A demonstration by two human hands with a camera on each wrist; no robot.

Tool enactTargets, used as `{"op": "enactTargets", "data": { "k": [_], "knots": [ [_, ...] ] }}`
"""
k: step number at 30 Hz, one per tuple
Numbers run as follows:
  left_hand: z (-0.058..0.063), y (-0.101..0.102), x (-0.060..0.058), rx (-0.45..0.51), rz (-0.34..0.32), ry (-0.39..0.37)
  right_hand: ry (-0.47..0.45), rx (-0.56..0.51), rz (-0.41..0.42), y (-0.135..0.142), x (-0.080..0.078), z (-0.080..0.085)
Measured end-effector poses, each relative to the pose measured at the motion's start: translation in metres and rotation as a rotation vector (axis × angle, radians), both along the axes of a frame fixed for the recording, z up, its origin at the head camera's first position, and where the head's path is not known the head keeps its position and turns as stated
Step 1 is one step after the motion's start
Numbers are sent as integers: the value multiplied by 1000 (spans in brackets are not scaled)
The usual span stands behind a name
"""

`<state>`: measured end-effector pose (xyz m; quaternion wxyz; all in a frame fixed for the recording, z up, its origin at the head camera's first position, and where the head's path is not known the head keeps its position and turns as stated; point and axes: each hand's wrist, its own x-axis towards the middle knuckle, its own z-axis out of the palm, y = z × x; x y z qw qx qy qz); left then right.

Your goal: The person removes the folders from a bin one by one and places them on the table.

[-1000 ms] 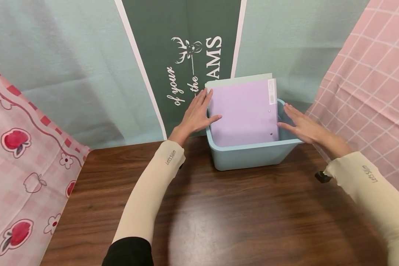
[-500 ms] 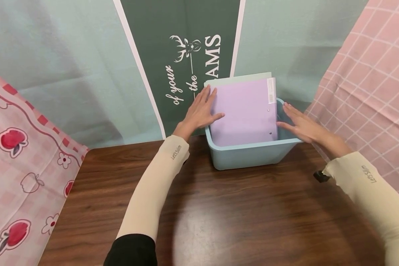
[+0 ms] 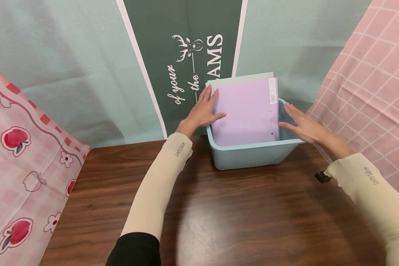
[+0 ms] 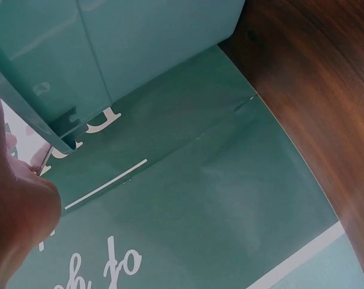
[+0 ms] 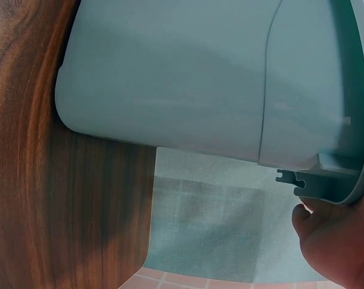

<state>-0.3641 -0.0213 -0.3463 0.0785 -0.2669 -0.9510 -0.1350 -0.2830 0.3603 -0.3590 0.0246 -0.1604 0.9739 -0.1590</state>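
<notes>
A light purple binder with a white label and two rivets along its right side stands in a light blue plastic bin. Behind it a pale green flat piece shows along the top. My left hand lies with spread, straight fingers on the binder's left edge, the thumb across its front. On the bin's right rim rests my right hand, fingers extended and thumb reaching over the inner side. The bin's outer walls fill much of both wrist views, where most of each hand is out of frame.
The bin stands on a dark brown wooden table, near its back edge. A green cloth with white lettering hangs behind. Pink patterned cloths border the left and right sides.
My left hand has shifted slightly right, further over the purple binder's face, and its forearm has swung right. The right hand, the binder and the bin look the same.
</notes>
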Motion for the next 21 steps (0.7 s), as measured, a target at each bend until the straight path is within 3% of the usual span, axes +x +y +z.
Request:
{"op": "enactTargets", "data": {
  "k": [21],
  "knots": [
    [7,7,3,33,34,-59,7,-18,13,2,1,-1]
  ]
}}
